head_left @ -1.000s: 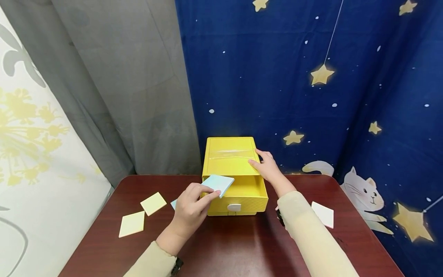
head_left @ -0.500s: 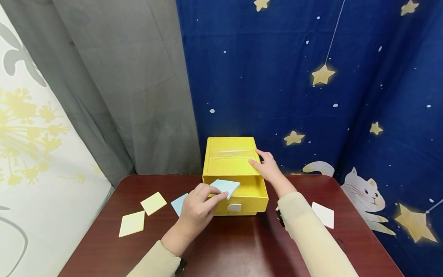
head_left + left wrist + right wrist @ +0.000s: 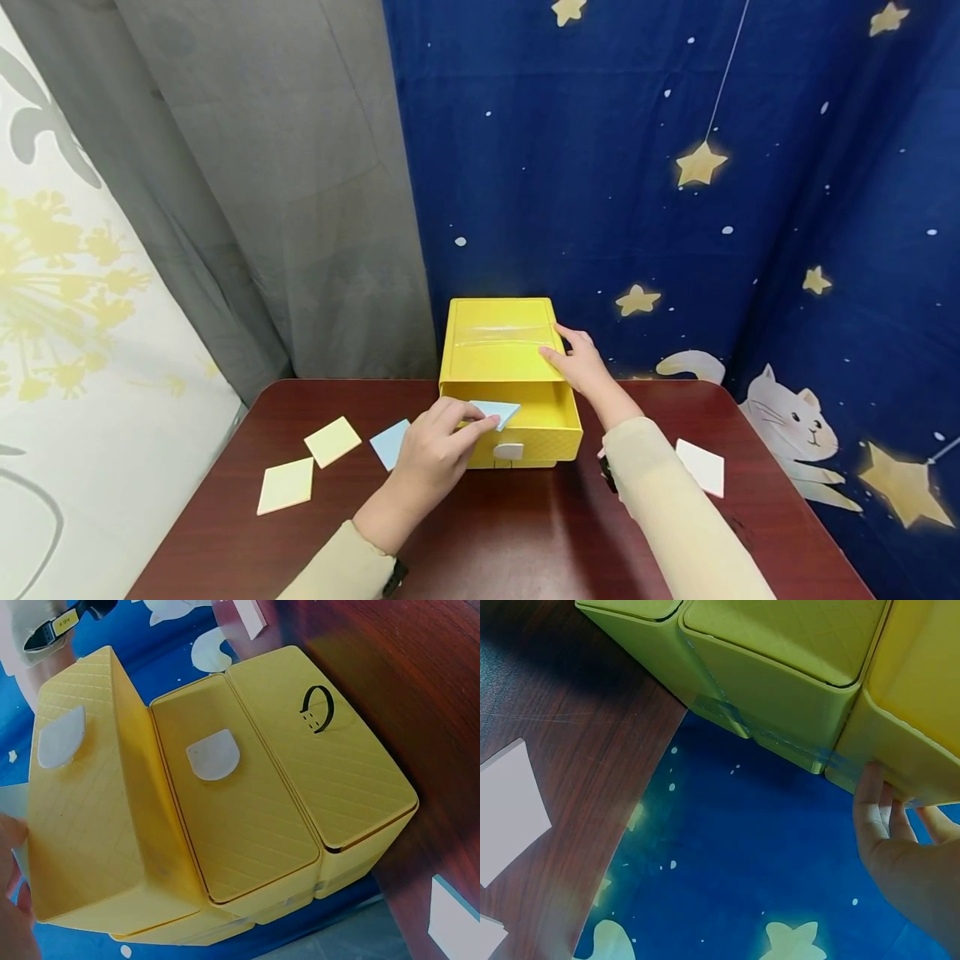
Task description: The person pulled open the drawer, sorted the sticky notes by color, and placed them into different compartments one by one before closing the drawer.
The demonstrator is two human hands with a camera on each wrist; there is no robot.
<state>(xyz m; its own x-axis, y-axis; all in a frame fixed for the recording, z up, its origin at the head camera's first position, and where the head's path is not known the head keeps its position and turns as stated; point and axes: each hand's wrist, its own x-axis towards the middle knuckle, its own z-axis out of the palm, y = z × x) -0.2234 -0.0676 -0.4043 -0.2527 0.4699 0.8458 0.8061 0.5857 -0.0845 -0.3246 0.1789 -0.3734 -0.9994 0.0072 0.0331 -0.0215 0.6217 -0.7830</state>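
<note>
A yellow drawer unit (image 3: 501,333) stands at the back of the table, its top drawer (image 3: 546,443) pulled out. Over the drawer's opening, my left hand (image 3: 431,446) pinches a light blue pad of sticky notes (image 3: 498,412) between thumb and fingers; the pad is tilted. My right hand (image 3: 581,363) rests on the unit's upper right edge, thumb on top. In the right wrist view, the right-hand fingers (image 3: 868,806) lie against its side. The left wrist view shows the middle drawer (image 3: 247,817) and the bottom drawer (image 3: 330,757) closed.
Left of the unit lie two pale yellow pads, one farther back (image 3: 332,441) and a nearer pad (image 3: 286,485), plus a blue pad (image 3: 390,444). A white pad (image 3: 701,467) lies on the right. A blue star-patterned curtain (image 3: 570,167) hangs behind the table.
My left hand has moved right with the light blue pad, which now tilts lower into the drawer opening. The blue pad on the table has come into fuller view. My right hand stays put.
</note>
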